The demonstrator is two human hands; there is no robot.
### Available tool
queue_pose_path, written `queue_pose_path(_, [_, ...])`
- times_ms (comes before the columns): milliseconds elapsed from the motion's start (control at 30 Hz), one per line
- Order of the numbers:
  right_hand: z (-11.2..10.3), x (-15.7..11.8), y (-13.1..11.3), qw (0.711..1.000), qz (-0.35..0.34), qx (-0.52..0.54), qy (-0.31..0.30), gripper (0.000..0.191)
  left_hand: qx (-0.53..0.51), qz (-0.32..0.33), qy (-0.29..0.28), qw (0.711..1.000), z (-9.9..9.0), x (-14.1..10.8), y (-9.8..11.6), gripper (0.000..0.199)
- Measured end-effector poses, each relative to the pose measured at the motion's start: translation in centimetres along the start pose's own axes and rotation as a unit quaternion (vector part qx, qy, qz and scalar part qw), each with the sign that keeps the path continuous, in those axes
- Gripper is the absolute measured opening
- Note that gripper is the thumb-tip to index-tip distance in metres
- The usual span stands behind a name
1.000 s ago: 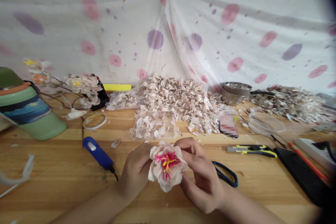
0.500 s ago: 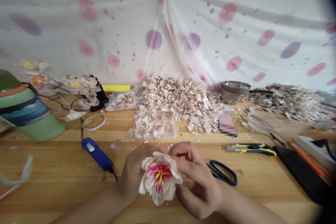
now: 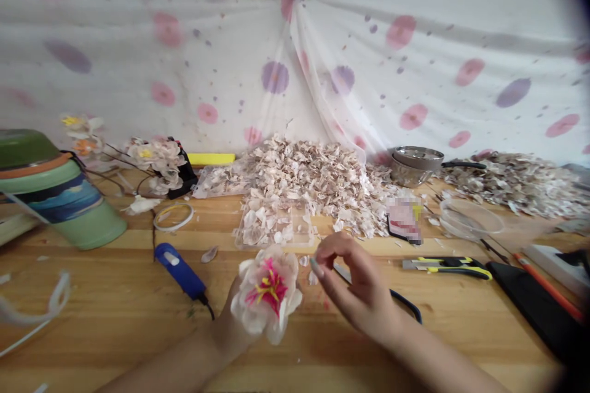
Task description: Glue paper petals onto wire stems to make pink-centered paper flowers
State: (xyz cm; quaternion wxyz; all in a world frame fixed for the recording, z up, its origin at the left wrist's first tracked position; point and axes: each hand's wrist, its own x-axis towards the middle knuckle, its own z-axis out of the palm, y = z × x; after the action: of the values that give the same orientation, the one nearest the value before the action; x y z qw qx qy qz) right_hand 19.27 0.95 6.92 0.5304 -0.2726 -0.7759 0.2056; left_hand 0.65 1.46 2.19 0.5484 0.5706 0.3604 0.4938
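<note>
A handmade white flower [image 3: 244, 304] with pink and yellow stamens faces me low in the middle. Behind it my left hand [image 3: 228, 331] grips the flower from below; its fingers and the stem are mostly hidden by the petals. Apart from the flower, to its right, hovers my right hand [image 3: 364, 295], thumb and forefinger tips brought together in a pinch. Whether anything small is between those tips I cannot make out. Under and behind the right hand lie scissors [image 3: 408, 305], partly covered. Several loose petals [image 3: 304, 261] are on the wooden table [image 3: 341, 362] near its fingertips.
A large petal heap [image 3: 313, 172] spreads behind a clear divided box [image 3: 302, 230]. A blue corded tool [image 3: 179, 270] and green container [image 3: 96, 221] stand left. To the right are a utility knife [image 3: 447, 267], black phone-like slab [image 3: 530, 301], metal bowl [image 3: 410, 175] and second heap [image 3: 530, 181].
My right hand has come away from the flower, moving right and slightly up. The flower in my left hand has shifted a little left and up. The view has tilted slightly.
</note>
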Motion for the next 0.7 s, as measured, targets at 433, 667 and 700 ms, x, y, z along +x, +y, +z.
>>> queue_pose_path(433, [-7.6,-7.4,3.6,0.813,0.359,-0.417,-0.191,0.037,-0.135,-0.022,-0.095,0.986,0.7,-1.6,0.5,0.042])
queue_pose_path(667, [-7.3,-9.6,4.1,0.828,0.358,-0.408,-0.141,0.035,-0.199,-0.073,-0.091,0.973,0.8,-1.7,0.6,0.041])
queue_pose_path(700, [-7.1,-9.4,3.8,0.832,0.352,-0.407,-0.138,0.033,-0.204,-0.075,-0.089,0.972,0.8,-1.7,0.7,0.040])
